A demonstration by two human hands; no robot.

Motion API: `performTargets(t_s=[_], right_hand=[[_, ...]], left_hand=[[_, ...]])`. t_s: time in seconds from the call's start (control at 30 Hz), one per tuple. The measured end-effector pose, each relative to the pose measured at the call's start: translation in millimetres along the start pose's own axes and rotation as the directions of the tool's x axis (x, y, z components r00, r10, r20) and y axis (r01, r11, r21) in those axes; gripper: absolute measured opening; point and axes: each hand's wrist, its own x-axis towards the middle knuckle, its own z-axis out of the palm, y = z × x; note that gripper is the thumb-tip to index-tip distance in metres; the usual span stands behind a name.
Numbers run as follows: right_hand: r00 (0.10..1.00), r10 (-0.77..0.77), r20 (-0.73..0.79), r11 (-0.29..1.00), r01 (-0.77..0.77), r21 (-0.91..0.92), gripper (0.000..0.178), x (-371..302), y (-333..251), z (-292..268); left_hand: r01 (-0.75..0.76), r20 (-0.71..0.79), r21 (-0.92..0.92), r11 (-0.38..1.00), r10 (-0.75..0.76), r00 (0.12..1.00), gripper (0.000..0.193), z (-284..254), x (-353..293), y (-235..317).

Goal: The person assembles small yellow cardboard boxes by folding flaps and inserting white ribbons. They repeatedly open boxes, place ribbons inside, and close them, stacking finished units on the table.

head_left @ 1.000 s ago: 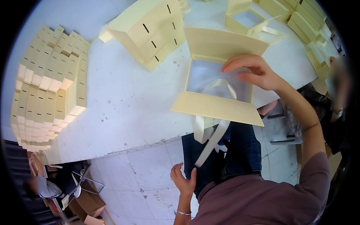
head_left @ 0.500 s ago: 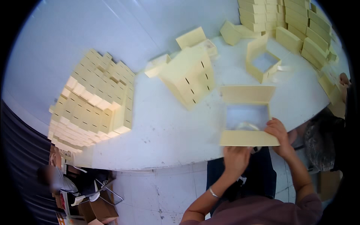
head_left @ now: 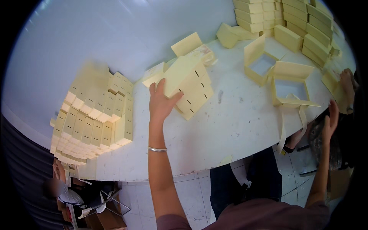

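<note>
My left hand [head_left: 161,101] reaches over the table with fingers spread, at the near left side of a small stack of closed cream boxes [head_left: 188,82] with dark slots. Whether the fingertips press on the stack I cannot tell. Toward the right table edge stands an open cream box [head_left: 274,92], lid raised at the back and front flap folded out. A pale ribbon [head_left: 283,132] hangs from it over the table edge. My right hand [head_left: 330,120] is just right of this box, empty, fingers stretched out.
A second open box [head_left: 252,69] stands just behind. Large piles of cream boxes rise at the left [head_left: 90,119] and far right [head_left: 293,17]; the left pile's top is blurred. A co-worker's hand [head_left: 348,82] is at the right edge. Another person [head_left: 63,189] sits lower left.
The open box has moved right and away from me, and its ribbon now hangs out. Both hands have left it: the left swung to the stack, the right moved farther right.
</note>
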Motion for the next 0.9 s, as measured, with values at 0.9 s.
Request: performTargets(t_s=[0.9], right_hand=[[0.055, -0.088, 0.995, 0.984, 0.162, 0.078, 0.04, -17, -188, 193]], left_hand=[[-0.195, 0.008, -0.025, 0.98, 0.196, 0.981, 0.066, 77, -234, 49]])
